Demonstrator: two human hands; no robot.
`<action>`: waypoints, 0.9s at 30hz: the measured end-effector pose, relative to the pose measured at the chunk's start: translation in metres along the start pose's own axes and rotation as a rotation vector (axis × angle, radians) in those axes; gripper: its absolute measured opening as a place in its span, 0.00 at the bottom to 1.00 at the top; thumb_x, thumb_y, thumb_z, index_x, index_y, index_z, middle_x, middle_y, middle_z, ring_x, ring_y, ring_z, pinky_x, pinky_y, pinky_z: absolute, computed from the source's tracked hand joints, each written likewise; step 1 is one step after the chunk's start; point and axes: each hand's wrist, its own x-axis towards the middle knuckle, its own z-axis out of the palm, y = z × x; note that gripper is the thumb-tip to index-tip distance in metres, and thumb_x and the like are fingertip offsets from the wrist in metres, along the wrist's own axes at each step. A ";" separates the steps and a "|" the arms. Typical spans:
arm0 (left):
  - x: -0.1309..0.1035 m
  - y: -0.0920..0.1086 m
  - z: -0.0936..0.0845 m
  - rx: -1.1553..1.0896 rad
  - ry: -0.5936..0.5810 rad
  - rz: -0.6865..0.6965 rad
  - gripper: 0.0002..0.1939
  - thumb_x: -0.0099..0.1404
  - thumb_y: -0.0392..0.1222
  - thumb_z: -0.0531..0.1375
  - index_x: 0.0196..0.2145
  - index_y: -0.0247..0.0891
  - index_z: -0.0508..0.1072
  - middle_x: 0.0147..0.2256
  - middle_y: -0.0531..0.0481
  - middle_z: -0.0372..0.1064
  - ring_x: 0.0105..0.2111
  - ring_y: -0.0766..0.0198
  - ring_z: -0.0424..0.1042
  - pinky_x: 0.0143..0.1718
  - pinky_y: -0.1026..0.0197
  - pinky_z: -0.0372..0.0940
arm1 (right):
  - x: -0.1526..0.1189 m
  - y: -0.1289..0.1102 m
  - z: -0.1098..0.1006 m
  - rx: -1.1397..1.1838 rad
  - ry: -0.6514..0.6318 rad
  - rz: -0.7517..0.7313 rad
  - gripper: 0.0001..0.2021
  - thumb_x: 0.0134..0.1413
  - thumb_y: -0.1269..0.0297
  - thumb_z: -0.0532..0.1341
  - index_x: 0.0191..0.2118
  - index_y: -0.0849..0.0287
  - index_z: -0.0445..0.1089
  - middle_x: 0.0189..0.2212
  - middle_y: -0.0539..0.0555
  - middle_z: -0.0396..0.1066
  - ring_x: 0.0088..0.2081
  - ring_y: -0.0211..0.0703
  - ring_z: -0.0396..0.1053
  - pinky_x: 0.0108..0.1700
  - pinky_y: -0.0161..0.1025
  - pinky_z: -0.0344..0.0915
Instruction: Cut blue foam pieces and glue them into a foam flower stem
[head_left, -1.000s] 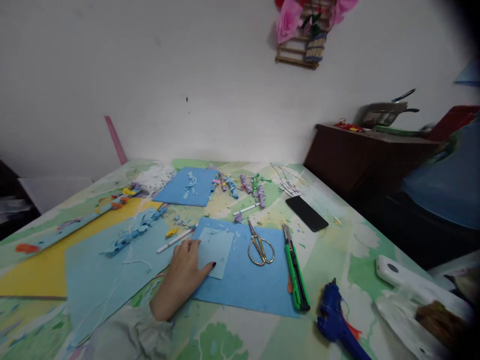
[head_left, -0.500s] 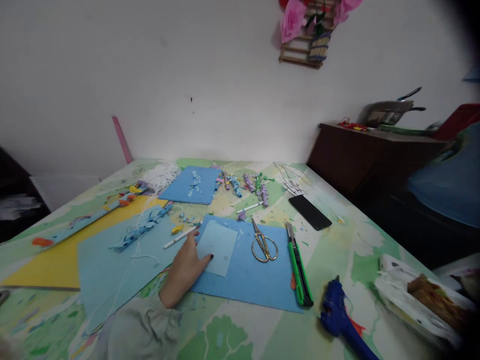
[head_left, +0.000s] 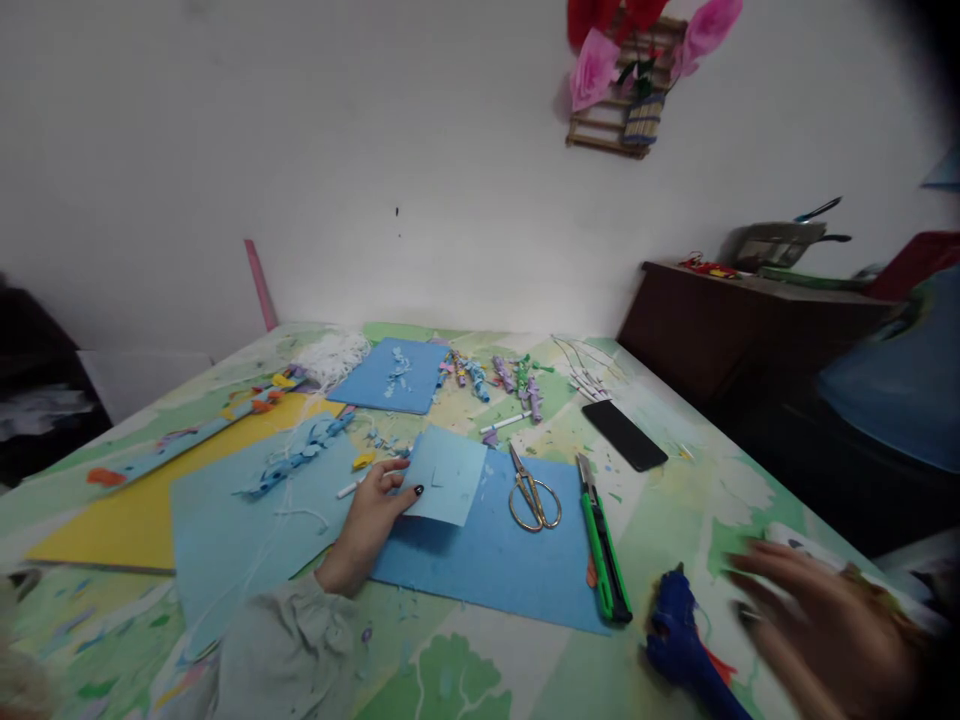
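Observation:
My left hand (head_left: 379,515) pinches the left edge of a light blue sheet of paper (head_left: 452,480) between thumb and fingers. The sheet is tilted up off a darker blue foam sheet (head_left: 487,570). My right hand (head_left: 817,625) is at the lower right, blurred by motion, with its fingers stretched out and nothing seen in them. Beside it lies a dark blue glue gun (head_left: 679,635). Gold-handled scissors (head_left: 534,495) rest on the foam sheet. A green utility knife (head_left: 604,550) lies along its right edge, blade out.
A black phone (head_left: 624,435) lies at the right. Farther back are another blue sheet (head_left: 360,380), small curled paper pieces (head_left: 472,380) and white yarn (head_left: 334,358). Light blue (head_left: 217,510) and yellow sheets (head_left: 112,530) cover the left side. Paper scraps are strewn about.
My left hand has picked up the light blue paper, which lay flat on the foam sheet. My right hand has come into view at the lower right. The view has shifted slightly.

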 end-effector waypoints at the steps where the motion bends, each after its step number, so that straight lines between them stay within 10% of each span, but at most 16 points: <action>1: -0.001 0.000 0.000 -0.004 -0.005 -0.007 0.29 0.43 0.44 0.67 0.43 0.35 0.62 0.28 0.54 0.66 0.21 0.67 0.68 0.23 0.64 0.62 | 0.004 -0.015 0.008 0.039 -0.097 -0.043 0.18 0.50 0.51 0.60 0.48 0.41 0.65 0.50 0.56 0.64 0.45 0.55 0.69 0.37 0.49 0.72; 4: -0.004 -0.002 -0.002 0.003 -0.007 0.001 0.29 0.42 0.45 0.68 0.41 0.35 0.64 0.27 0.55 0.66 0.22 0.67 0.68 0.24 0.65 0.60 | 0.024 -0.054 0.063 0.119 -0.447 -0.214 0.12 0.53 0.64 0.57 0.45 0.49 0.67 0.49 0.58 0.63 0.47 0.50 0.66 0.42 0.46 0.70; 11: -0.008 -0.006 0.000 0.032 -0.082 -0.004 0.27 0.43 0.43 0.68 0.40 0.35 0.64 0.26 0.55 0.66 0.23 0.65 0.69 0.26 0.64 0.61 | 0.055 -0.080 0.188 -0.097 -0.533 -0.376 0.13 0.47 0.71 0.63 0.41 0.57 0.67 0.41 0.56 0.67 0.46 0.50 0.62 0.48 0.47 0.59; 23: -0.014 -0.016 0.003 0.223 -0.165 0.076 0.21 0.51 0.43 0.62 0.42 0.37 0.62 0.29 0.56 0.60 0.23 0.68 0.66 0.25 0.65 0.60 | 0.044 -0.065 0.213 -0.102 -0.621 -0.296 0.08 0.40 0.77 0.64 0.27 0.59 0.66 0.28 0.51 0.67 0.35 0.44 0.63 0.39 0.39 0.57; 27: -0.014 -0.013 -0.001 0.552 0.046 0.241 0.19 0.53 0.41 0.59 0.43 0.36 0.63 0.34 0.49 0.64 0.32 0.57 0.69 0.35 0.55 0.64 | 0.044 -0.062 0.208 -0.003 -0.568 -0.249 0.10 0.42 0.78 0.62 0.31 0.58 0.65 0.25 0.47 0.67 0.27 0.37 0.64 0.30 0.32 0.58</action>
